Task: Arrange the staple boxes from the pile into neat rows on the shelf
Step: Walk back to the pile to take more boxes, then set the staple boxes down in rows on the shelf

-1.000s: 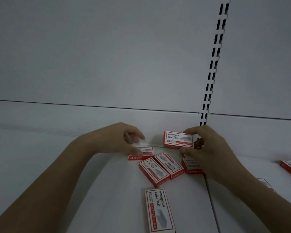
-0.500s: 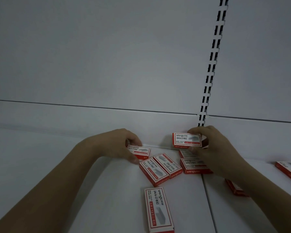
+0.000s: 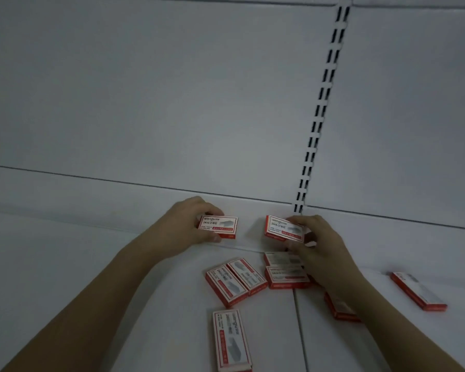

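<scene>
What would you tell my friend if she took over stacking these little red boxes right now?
Left hand: grips one staple box, stood on edge by the back wall.
Right hand: grips a second box, also up on edge, apart from the first.
Loose boxes lie flat on the shelf: an angled pair, two by the right hand, one near the front, one partly under the right forearm, one far right.
Done: no row finished yet; two boxes are being stood up.
Left: set both down side by side, then add the loose ones in line.
</scene>
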The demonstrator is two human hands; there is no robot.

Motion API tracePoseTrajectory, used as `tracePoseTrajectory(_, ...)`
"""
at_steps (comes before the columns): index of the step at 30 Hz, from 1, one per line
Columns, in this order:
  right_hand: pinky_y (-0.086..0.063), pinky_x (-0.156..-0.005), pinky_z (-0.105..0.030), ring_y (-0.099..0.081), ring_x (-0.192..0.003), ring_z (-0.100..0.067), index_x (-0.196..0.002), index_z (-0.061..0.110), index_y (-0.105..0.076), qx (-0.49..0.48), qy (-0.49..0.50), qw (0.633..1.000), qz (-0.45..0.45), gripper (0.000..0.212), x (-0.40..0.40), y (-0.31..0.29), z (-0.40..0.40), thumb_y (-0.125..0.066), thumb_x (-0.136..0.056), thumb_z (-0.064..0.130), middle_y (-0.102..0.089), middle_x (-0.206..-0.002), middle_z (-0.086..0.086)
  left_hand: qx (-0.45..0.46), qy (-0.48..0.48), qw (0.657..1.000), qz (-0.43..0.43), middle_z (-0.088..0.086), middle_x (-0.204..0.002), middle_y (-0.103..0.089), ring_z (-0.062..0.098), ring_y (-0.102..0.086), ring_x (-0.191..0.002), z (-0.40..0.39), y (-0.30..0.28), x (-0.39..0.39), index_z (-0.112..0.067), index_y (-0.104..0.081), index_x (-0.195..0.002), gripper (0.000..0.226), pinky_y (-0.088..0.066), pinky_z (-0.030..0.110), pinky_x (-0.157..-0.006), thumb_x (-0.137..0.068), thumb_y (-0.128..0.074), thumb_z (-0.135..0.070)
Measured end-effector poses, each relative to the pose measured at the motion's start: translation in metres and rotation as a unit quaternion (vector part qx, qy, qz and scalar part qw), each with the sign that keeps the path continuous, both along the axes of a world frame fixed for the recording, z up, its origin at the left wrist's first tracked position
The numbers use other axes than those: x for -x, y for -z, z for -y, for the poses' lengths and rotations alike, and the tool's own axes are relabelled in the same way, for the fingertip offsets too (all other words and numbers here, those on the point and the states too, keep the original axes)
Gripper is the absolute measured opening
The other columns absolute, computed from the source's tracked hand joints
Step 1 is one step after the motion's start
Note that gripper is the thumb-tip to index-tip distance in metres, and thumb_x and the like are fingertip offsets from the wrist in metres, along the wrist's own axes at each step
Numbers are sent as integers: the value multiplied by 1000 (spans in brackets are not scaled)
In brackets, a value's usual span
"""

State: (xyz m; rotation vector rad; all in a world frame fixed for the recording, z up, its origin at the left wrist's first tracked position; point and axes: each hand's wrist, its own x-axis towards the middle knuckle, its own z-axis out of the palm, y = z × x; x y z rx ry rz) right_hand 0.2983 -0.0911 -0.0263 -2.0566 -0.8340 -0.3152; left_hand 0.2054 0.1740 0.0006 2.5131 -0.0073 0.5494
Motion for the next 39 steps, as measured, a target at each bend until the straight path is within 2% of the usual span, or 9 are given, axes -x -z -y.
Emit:
tracePoseTrajectory(3, -42, -78, -12, -55, -92, -7, -116, 19, -59, 29, 12, 999, 15, 40, 3, -7, 9, -66, -81, 2, -53, -107, 8, 62, 5, 998, 16, -6, -108, -58, -4, -55, -78, 29, 0, 3, -21, -63, -119, 48, -40, 4, -70, -74, -81, -19)
tracePoseTrajectory(6, -50, -78, -27, -55, -90, -9, -119, 20, -58, 33, 23, 999, -6, 42, 7, -16, 19, -67, -81, 5, -50, -107, 10, 27, -4, 1000, 15, -4, -111, -59, 1, -53, -84, 50, -8, 3, -18, -63, -120, 46, -40, 10, -78, -76, -79, -19)
tracePoseTrajectory(9, -47, -81, -20, -54, -92, -7, -117, 22, -58, 35, 26, 999, 13, 41, 11, -22, 45, -69, -81, 7, -50, -108, 13, 34, -6, 999, 27, -10, -106, -58, -5, -53, -82, 74, -22, 6, -23, -64, -114, 40, -39, 6, -69, -77, -78, -21)
tracePoseTrajectory(11, -47, -86, -23, -55, -94, -9, -117, 21, -59, 38, 43, 998, 25, 39, 16, -28, 72, -70, -82, 10, -49, -110, 11, 41, -8, 999, 28, -10, -107, -58, -4, -53, -81, 96, -31, 10, -24, -64, -112, 39, -39, 9, -67, -76, -79, -22)
tracePoseTrajectory(14, -48, -85, -28, -58, -91, -15, -119, 18, -59, 42, 77, 996, 19, 39, 27, -43, 129, -71, -82, 13, -51, -110, 7, 33, 0, 999, 30, -8, -109, -58, 3, -55, -82, 144, -43, 16, -22, -63, -113, 41, -39, 15, -72, -76, -80, -23)
tracePoseTrajectory(20, -40, -67, -13, -58, -79, -2, -118, 22, -60, 57, 124, 990, 38, 37, 68, -81, 287, -70, -84, 16, -55, -105, 11, 35, 64, 996, 50, -3, -108, -62, 11, -58, -82, 289, -68, 32, -21, -65, -111, 41, -45, 24, -80, -73, -82, -23)
tracePoseTrajectory(25, -41, -66, -16, -59, -77, -3, -115, 24, -61, 74, 175, 981, 48, 33, 107, -99, 422, -70, -84, 18, -57, -105, 12, 45, 134, 988, 55, -4, -111, -58, 13, -61, -80, 420, -83, 40, -25, -57, -126, 51, -45, 22, -69, -79, -76, -28)
tracePoseTrajectory(33, -41, -61, -7, -57, -77, 2, -117, 22, -61, 79, 281, 956, 40, 36, 153, -101, 602, -71, -83, 14, -57, -104, 11, 39, 229, 972, 42, -7, -107, -57, 9, -58, -81, 607, -81, 26, -27, -63, -110, 37, -52, 32, -82, -77, -78, -28)
tracePoseTrajectory(39, -42, -65, -9, -56, -83, -2, -122, 22, -59, 79, 352, 932, 26, 41, 164, -89, 715, -71, -83, 14, -57, -110, 8, 45, 313, 949, 18, -10, -105, -58, 8, -61, -77, 741, -75, 5, -29, -64, -108, 36, -51, 23, -69, -75, -79, -30)
